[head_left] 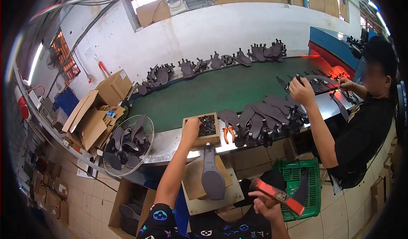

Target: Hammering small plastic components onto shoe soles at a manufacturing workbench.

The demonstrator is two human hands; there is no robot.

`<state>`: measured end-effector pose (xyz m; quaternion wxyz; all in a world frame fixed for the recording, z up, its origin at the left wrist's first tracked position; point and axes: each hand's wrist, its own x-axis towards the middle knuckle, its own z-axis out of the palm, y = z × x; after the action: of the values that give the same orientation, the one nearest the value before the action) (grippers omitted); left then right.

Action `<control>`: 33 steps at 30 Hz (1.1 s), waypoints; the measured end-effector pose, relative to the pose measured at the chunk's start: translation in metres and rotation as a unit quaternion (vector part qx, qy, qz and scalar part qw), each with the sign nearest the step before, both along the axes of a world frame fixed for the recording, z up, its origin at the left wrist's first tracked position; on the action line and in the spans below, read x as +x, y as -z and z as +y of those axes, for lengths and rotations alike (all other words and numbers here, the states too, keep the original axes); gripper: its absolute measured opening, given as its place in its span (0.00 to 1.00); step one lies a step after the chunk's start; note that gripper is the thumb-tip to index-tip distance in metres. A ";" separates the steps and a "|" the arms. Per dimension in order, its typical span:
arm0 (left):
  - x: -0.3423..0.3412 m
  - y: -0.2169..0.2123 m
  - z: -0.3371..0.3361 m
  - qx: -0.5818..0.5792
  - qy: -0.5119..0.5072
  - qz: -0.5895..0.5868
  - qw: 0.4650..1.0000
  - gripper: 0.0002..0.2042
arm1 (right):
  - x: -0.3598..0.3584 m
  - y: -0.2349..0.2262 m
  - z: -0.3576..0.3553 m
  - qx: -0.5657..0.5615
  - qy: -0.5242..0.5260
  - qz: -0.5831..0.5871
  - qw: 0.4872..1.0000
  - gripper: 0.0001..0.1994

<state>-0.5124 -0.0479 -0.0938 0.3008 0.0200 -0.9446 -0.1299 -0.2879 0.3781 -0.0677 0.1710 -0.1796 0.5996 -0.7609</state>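
Note:
My left hand (191, 127) reaches forward into a small wooden box (188, 124) of dark small parts on the metal edge of the conveyor; whether it grips any I cannot tell. My right hand (264, 203) holds a red-handled hammer (277, 195) low over my lap. Between them a dark brown shoe sole (212, 174) stands sole-up on a stand above a wooden board (195, 180).
A green conveyor belt (204, 94) carries rows of dark soles (250, 118). Orange pliers (228, 132) lie by the box. Another person (361, 124) works at the right. A wire basket (108, 162) of soles, cardboard boxes (91, 120) and a green crate (316, 186) surround me.

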 end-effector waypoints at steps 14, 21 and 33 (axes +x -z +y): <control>0.199 -0.092 0.186 0.534 0.103 0.020 0.839 0.20 | -0.086 -0.042 -0.097 -0.010 0.095 0.176 0.980 0.15; 0.204 -0.066 0.169 0.414 0.155 0.050 0.896 0.21 | -0.078 -0.034 -0.095 -0.025 0.024 0.007 0.999 0.09; 0.108 0.014 0.075 0.312 0.106 -0.062 0.942 0.08 | -0.076 -0.006 -0.088 0.028 0.056 0.025 0.998 0.13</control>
<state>-0.4048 0.0271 -0.1078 0.2046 0.0210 -0.8700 -0.4481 -0.3639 0.2902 -0.0621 0.1182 -0.1596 0.6342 -0.7472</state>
